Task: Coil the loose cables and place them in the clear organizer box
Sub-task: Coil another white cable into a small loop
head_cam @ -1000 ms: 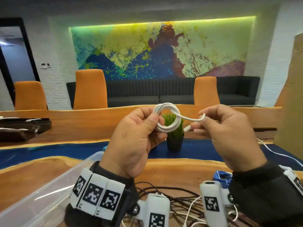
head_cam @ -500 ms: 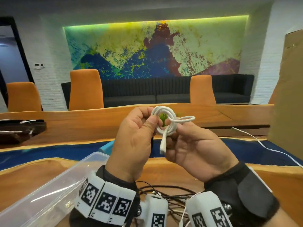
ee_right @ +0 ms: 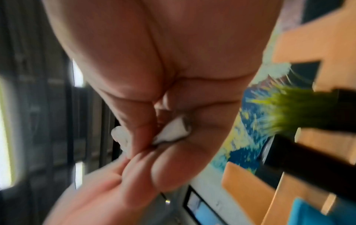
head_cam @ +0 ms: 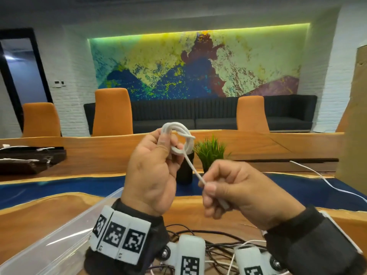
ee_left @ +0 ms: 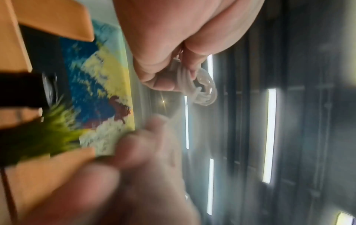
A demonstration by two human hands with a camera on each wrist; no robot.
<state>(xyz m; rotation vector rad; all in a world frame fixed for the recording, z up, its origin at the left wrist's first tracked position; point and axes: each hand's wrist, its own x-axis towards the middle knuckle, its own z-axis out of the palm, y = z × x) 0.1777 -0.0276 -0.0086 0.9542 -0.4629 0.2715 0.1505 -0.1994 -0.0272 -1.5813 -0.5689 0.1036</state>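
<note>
Left fingers [head_cam: 168, 143] pinching cable coil [head_cam: 181, 140]

Colourful mural [head_cam: 198, 66] (backlit), orange chairs [head_cam: 112, 112], sofa [head_cam: 218, 114]

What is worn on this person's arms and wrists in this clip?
Both hands, left hand and right hand, are bare. Dark long sleeves cover both forearms. The left wrist carries a white band of black-and-white square markers; white marker-tagged camera modules sit under both wrists.
</note>
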